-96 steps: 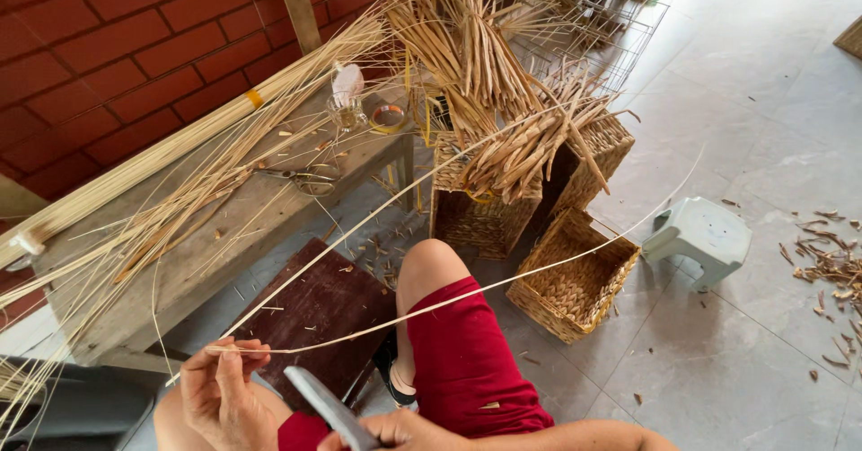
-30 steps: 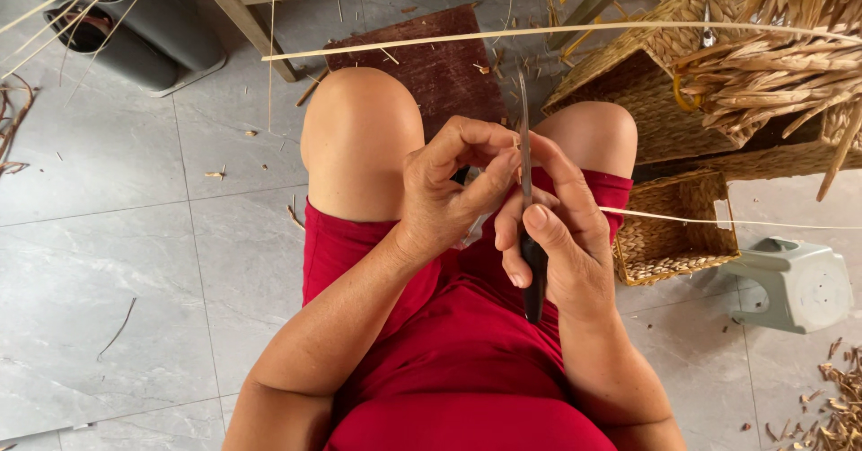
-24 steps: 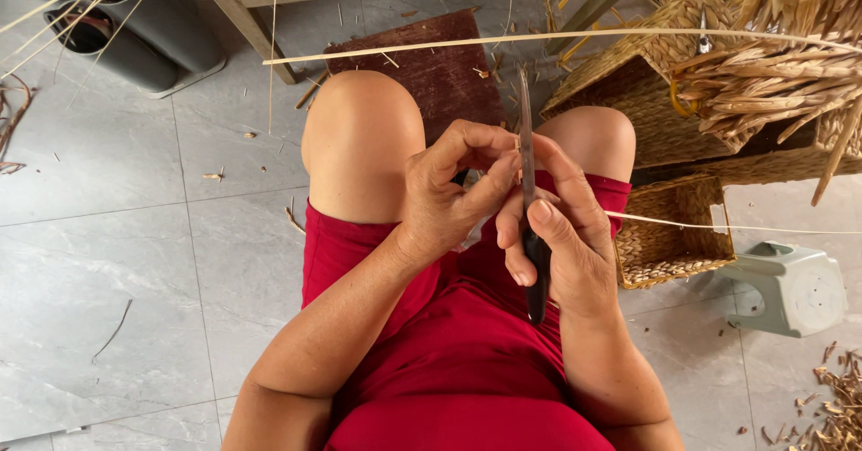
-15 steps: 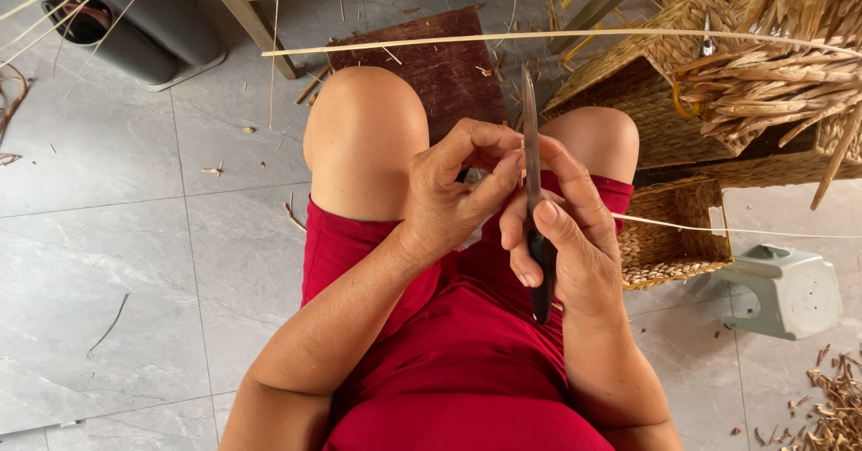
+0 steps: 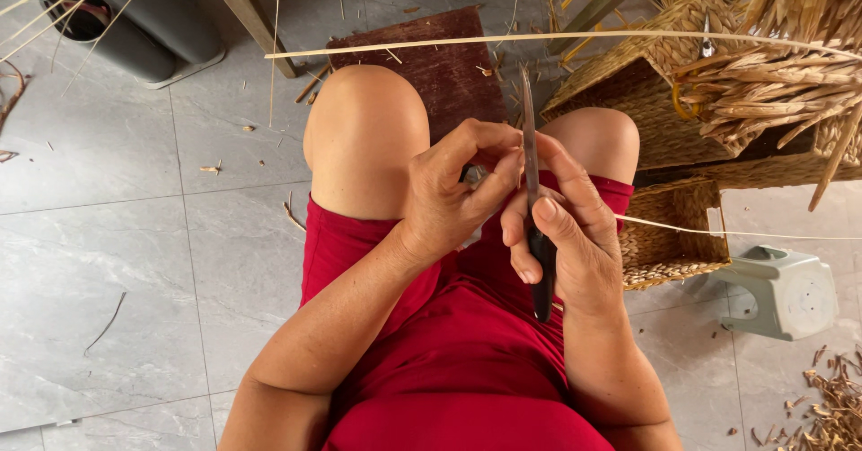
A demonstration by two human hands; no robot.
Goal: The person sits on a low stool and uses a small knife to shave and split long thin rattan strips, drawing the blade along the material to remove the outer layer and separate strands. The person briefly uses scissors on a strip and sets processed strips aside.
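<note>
Her right hand (image 5: 566, 235) grips a dark-handled knife (image 5: 532, 190) upright; the left hand (image 5: 449, 195) pinches a thin reed strip (image 5: 718, 229) against its blade

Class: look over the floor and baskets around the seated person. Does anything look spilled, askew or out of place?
Yes. Dry plant scraps lie scattered on the floor tiles at lower right, and the large woven basket sits tilted.

free: grey tile floor (image 5: 117, 235) at 9 o'clock | blocked: woven baskets (image 5: 669, 235) at 3, wooden board (image 5: 440, 65) at 12
</note>
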